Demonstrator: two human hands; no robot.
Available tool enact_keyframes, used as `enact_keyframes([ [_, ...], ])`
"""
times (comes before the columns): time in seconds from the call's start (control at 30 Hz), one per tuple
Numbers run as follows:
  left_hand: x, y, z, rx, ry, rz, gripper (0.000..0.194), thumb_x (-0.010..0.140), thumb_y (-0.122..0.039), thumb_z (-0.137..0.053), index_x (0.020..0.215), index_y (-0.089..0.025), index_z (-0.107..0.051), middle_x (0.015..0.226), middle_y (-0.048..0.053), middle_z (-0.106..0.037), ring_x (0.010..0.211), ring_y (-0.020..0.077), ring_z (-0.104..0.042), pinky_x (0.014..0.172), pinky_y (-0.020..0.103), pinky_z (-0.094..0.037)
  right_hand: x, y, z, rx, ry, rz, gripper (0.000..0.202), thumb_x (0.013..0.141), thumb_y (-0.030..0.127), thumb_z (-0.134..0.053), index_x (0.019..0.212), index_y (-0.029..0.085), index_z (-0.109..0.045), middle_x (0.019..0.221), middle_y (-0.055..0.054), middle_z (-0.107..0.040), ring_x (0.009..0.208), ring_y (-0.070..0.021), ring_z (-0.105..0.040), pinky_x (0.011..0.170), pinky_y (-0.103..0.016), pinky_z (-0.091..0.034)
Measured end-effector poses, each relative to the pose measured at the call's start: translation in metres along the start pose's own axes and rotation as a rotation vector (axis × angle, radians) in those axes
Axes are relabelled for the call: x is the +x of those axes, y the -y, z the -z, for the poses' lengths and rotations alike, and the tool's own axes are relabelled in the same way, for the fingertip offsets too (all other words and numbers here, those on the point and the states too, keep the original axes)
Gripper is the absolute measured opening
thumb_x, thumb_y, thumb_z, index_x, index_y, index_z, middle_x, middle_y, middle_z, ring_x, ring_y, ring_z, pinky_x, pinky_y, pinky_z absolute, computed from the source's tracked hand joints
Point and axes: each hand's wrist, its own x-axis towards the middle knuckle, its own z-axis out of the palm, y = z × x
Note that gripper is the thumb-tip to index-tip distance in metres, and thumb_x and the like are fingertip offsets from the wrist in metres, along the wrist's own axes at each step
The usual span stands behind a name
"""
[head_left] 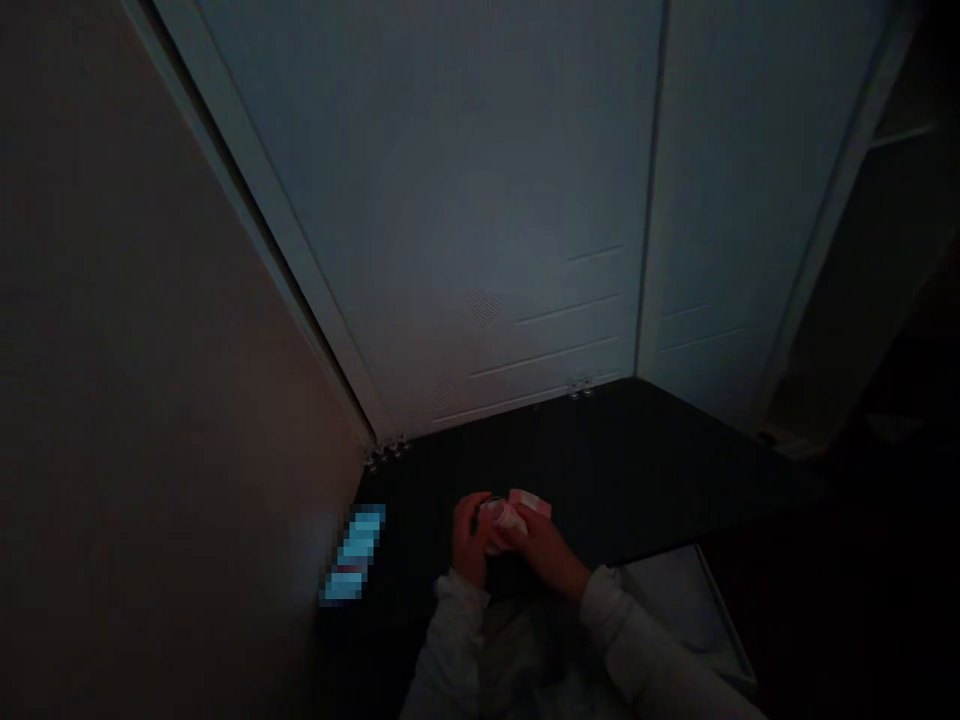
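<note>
In dim light, both of my hands are close together over the near edge of a black surface (600, 470). My left hand (469, 540) is curled around the left side of a small pink and white object (504, 518) with a round rim. My right hand (551, 552) grips the same object from the right, its fingers closed. A pink, flat-looking piece (530, 501) shows just beyond my right fingers; whether it is part of the held object I cannot tell.
A glowing, pixelated screen (352, 555) lies at the left. Small shiny items (386, 452) and more (580, 388) line the back edge. Pale panels (450, 200) rise behind, and a wall (187, 450) stands at the left. A pale flat item (686, 600) is below right.
</note>
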Motion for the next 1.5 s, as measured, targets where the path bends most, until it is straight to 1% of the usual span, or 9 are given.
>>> enact_keyframes([
  [0.13, -0.001, 0.001, -0.005, -0.087, 0.165, 0.128, 0.027, 0.063, -0.035, -0.056, 0.081, -0.015, -0.061, 0.087, 0.007, -0.058, 0.083, 0.0197, -0.052, 0.071, 0.030, -0.042, -0.003, 0.001, -0.005, -0.102, 0.040, 0.033, 0.022, 0.072, 0.024, -0.044, 0.088, 0.015, -0.056, 0.087, -0.006, -0.059, 0.079, -0.0177, -0.052, 0.073, -0.031, -0.040],
  [0.43, 0.000, -0.004, 0.001, -0.158, 0.170, 0.199, 0.028, 0.060, -0.037, -0.059, 0.074, -0.014, -0.064, 0.072, 0.005, -0.062, 0.075, 0.0199, -0.055, 0.068, 0.031, -0.043, -0.005, 0.002, -0.006, -0.084, 0.052, 0.089, 0.032, 0.068, 0.013, -0.043, 0.099, 0.018, -0.051, 0.096, -0.005, -0.057, 0.087, -0.0171, -0.051, 0.077, -0.031, -0.040],
  [0.53, -0.002, -0.005, -0.001, -0.129, 0.158, 0.148, 0.025, 0.062, -0.036, -0.058, 0.072, -0.014, -0.064, 0.074, 0.005, -0.062, 0.077, 0.0202, -0.055, 0.071, 0.031, -0.042, -0.004, 0.002, -0.006, -0.106, 0.050, 0.091, 0.033, 0.067, 0.013, -0.043, 0.099, 0.017, -0.050, 0.097, -0.005, -0.056, 0.088, -0.0174, -0.050, 0.080, -0.032, -0.039],
  [0.8, -0.009, -0.001, -0.001, 0.153, 0.038, -0.147, 0.017, 0.064, -0.030, -0.056, 0.076, -0.019, -0.062, 0.081, 0.005, -0.061, 0.085, 0.0206, -0.051, 0.086, 0.038, -0.032, -0.004, 0.004, -0.005, -0.264, -0.058, 0.035, 0.032, 0.069, 0.015, -0.045, 0.101, 0.018, -0.048, 0.096, -0.007, -0.055, 0.092, -0.0195, -0.046, 0.081, -0.034, -0.035],
  [0.97, -0.010, 0.001, -0.002, 0.191, 0.069, -0.180, 0.020, 0.062, -0.030, -0.059, 0.078, -0.018, -0.059, 0.081, 0.006, -0.055, 0.081, 0.0196, -0.051, 0.075, 0.033, -0.039, -0.004, 0.001, -0.006, -0.288, -0.044, 0.087, 0.025, 0.076, 0.021, -0.039, 0.097, 0.018, -0.052, 0.089, -0.007, -0.057, 0.086, -0.0183, -0.047, 0.077, -0.033, -0.035],
  [1.1, -0.008, 0.000, -0.004, 0.251, 0.035, -0.201, 0.019, 0.060, -0.032, -0.060, 0.073, -0.018, -0.058, 0.078, 0.005, -0.053, 0.078, 0.0185, -0.050, 0.072, 0.030, -0.039, -0.003, 0.001, -0.006, -0.317, -0.034, 0.119, 0.024, 0.077, 0.022, -0.039, 0.096, 0.017, -0.053, 0.084, -0.005, -0.057, 0.084, -0.0178, -0.046, 0.077, -0.032, -0.034],
  [1.2, -0.008, 0.000, -0.005, 0.267, 0.047, -0.164, 0.017, 0.063, -0.034, -0.057, 0.067, -0.017, -0.057, 0.071, 0.002, -0.051, 0.071, 0.0157, -0.049, 0.066, 0.027, -0.039, -0.004, 0.003, -0.005, -0.333, -0.051, 0.106, 0.023, 0.078, 0.024, -0.038, 0.094, 0.017, -0.053, 0.085, -0.005, -0.056, 0.084, -0.0175, -0.046, 0.077, -0.032, -0.034],
  [1.33, -0.007, 0.000, -0.004, 0.231, 0.083, -0.030, 0.022, 0.066, -0.037, -0.053, 0.058, -0.016, -0.053, 0.058, -0.002, -0.047, 0.058, 0.0116, -0.045, 0.055, 0.023, -0.036, -0.007, 0.009, -0.004, -0.307, -0.041, 0.075, 0.020, 0.075, 0.025, -0.043, 0.092, 0.019, -0.052, 0.086, -0.004, -0.056, 0.084, -0.0174, -0.046, 0.075, -0.031, -0.035],
  [1.5, -0.005, -0.001, -0.003, 0.118, 0.077, 0.118, 0.025, 0.064, -0.040, -0.053, 0.064, -0.015, -0.058, 0.058, -0.001, -0.053, 0.059, 0.0129, -0.048, 0.054, 0.023, -0.037, -0.008, 0.014, -0.004, -0.250, -0.027, 0.069, 0.025, 0.072, 0.025, -0.047, 0.095, 0.020, -0.052, 0.090, -0.004, -0.056, 0.087, -0.0176, -0.046, 0.077, -0.030, -0.036],
])
